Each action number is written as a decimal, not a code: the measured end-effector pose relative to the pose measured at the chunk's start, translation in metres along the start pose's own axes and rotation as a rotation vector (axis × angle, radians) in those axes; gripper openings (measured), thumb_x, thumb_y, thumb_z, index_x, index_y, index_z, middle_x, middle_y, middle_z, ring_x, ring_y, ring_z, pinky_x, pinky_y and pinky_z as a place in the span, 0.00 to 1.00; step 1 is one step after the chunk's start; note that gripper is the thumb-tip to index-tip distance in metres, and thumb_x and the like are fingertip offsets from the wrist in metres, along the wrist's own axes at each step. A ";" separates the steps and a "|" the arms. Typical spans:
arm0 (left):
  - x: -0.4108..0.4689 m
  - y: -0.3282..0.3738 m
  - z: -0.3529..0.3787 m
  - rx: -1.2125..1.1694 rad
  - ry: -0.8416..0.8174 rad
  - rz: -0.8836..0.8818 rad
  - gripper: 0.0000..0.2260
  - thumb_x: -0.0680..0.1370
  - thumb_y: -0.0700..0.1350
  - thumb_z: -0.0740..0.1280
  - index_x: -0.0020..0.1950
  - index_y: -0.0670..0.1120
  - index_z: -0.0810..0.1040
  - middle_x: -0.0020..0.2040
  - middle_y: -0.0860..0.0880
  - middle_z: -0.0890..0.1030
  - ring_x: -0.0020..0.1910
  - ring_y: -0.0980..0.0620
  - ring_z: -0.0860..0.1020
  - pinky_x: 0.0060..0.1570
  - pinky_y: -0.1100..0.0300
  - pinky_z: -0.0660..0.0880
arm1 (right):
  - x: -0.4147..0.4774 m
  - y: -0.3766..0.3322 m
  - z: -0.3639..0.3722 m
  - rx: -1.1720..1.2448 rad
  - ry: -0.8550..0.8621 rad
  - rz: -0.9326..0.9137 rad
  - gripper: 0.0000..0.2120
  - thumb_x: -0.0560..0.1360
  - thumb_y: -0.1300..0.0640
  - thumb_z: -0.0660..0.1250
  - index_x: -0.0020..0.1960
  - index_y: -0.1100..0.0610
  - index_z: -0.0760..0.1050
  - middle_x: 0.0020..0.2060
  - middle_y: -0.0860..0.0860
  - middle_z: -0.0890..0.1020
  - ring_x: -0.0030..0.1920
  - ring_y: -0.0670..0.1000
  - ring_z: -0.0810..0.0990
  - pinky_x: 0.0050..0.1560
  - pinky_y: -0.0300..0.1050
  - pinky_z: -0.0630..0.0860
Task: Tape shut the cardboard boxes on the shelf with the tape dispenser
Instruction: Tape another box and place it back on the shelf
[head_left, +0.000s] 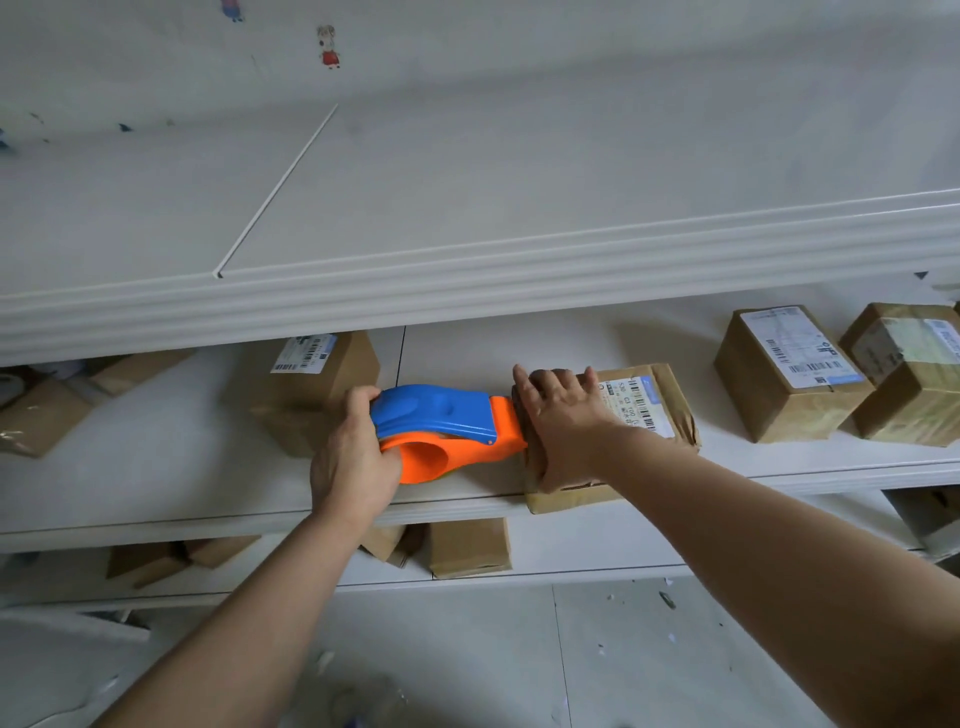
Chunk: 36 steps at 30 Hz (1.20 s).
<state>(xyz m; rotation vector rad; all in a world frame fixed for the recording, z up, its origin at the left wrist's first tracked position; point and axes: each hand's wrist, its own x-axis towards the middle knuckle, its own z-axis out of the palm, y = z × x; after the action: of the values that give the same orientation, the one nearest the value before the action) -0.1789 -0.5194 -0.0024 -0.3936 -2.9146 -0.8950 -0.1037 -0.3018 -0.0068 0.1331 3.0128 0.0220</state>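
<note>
A blue and orange tape dispenser (447, 431) lies sideways on the white middle shelf (171, 467). My left hand (353, 457) grips its rounded rear end. The dispenser's orange nose touches the left side of a flat cardboard box (644, 410) with a white barcode label, which juts over the shelf's front edge. My right hand (561, 421) presses flat on the left part of that box, fingers spread and straight, thumb down its front side.
More cardboard boxes stand on the same shelf: one behind the dispenser (322, 384), two at the right (789, 374) (914, 369), flattened ones at the far left (47, 410). Smaller boxes (467, 545) sit on the shelf below. A deep white upper shelf (467, 280) overhangs.
</note>
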 end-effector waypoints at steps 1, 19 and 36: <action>-0.002 0.000 -0.004 -0.007 0.021 0.013 0.24 0.71 0.38 0.66 0.63 0.54 0.65 0.52 0.49 0.80 0.48 0.41 0.77 0.41 0.53 0.73 | 0.000 0.002 -0.001 0.022 0.020 -0.008 0.58 0.62 0.40 0.70 0.78 0.57 0.39 0.70 0.56 0.60 0.71 0.60 0.59 0.73 0.66 0.50; -0.009 0.053 -0.038 -0.142 0.083 0.286 0.23 0.66 0.40 0.70 0.61 0.49 0.73 0.51 0.52 0.78 0.50 0.49 0.75 0.47 0.58 0.71 | -0.078 0.089 0.015 1.239 0.150 0.000 0.60 0.48 0.49 0.83 0.74 0.48 0.56 0.69 0.47 0.65 0.72 0.44 0.63 0.63 0.54 0.75; -0.010 0.011 -0.043 -0.034 0.055 0.076 0.23 0.70 0.34 0.66 0.62 0.51 0.69 0.56 0.44 0.77 0.52 0.40 0.76 0.48 0.48 0.75 | -0.087 0.104 0.019 1.377 0.122 -0.148 0.46 0.58 0.73 0.79 0.65 0.45 0.62 0.63 0.44 0.71 0.65 0.38 0.68 0.53 0.41 0.79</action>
<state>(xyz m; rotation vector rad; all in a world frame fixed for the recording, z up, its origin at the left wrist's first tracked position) -0.1673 -0.5369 0.0375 -0.4712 -2.8178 -0.9302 -0.0059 -0.2063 -0.0129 0.0177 2.4975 -2.0203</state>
